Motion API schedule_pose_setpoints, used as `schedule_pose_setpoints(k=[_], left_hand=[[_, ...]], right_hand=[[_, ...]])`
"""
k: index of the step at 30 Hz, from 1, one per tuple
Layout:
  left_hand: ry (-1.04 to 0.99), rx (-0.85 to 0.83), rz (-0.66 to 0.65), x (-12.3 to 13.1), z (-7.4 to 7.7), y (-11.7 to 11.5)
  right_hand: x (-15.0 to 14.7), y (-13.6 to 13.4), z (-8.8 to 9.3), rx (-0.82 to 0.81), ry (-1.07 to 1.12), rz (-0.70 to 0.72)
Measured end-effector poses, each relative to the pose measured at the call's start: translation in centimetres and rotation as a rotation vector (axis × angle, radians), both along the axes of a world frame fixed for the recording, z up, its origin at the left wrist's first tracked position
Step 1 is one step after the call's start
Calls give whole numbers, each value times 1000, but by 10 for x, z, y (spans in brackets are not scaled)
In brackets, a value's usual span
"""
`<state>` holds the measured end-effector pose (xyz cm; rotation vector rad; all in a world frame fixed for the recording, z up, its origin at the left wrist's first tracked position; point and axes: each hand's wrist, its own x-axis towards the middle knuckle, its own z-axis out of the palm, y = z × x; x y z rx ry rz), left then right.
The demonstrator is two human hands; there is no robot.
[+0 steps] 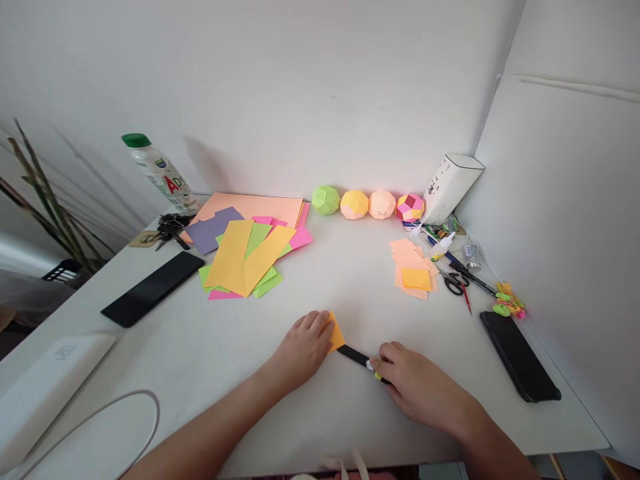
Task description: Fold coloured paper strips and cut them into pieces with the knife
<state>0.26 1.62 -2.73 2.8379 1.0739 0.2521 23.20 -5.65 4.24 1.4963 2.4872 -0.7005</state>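
Clasping the near end of a black tool (354, 355) in the right hand (413, 383), with fingers and thumb closed around it by a white patch (370, 365) and a bit of yellow (378, 376). Resting the left hand (305, 343) over the left part of a small orange paper (338, 335) on the white table (300, 427); cannot tell whether pinching it or only pressing down. Showing the paper's bare right side just beyond the left fingers (320, 325), ahead and to the left of the right hand. Meeting its lower right edge with the far end of the tool, seemingly touching; cannot tell whether over or under it. Hiding much of the paper beneath the left hand, so leaving its full outline unclear. Covering the tool's rear end with the right hand; cannot make out its exact kind. Cutting off both forearms (225, 420) at the bottom edge, along with a white cable (145, 391) farther left
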Motion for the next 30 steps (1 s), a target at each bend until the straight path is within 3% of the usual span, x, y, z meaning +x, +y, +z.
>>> schedule_pose_setpoints(k=[9,17,23,30], left_hand=[[58,79,-11,0,0,-1],[49,80,-23,0,1,0],[-29,183,-32,-2,-4,-1],[-51,188,-36,-2,-6,-1]], right_hand=[[-12,-1,-12,139,-21,14],[-5,1,-5,107,-49,-5],[-14,9,-12,115,-106,20],[-9,11,-15,166,-84,-13]])
